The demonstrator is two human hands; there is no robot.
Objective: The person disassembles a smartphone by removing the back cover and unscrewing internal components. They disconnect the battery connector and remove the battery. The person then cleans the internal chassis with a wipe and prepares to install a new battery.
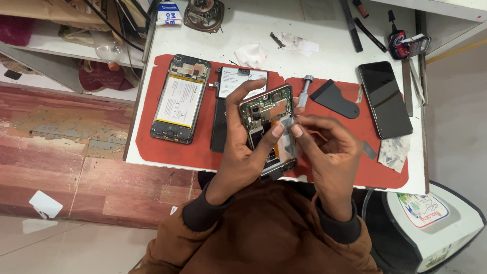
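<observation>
At frame centre the left hand [243, 152] clamps the opened phone [269, 129]; the right hand [327, 152] pinches a clear strip [288, 127] over its board, apparently mid-peel; next calls for a slow, steady pull.

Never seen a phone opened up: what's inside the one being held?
Inside the opened phone, a green circuit board with camera parts fills the top. Lower down, the left hand and right hand cover much of the cavity.

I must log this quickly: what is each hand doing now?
Left hand: closed around the opened phone, holding it up.
Right hand: fingers pinched at the phone's right edge; anything held cannot be told.
</observation>
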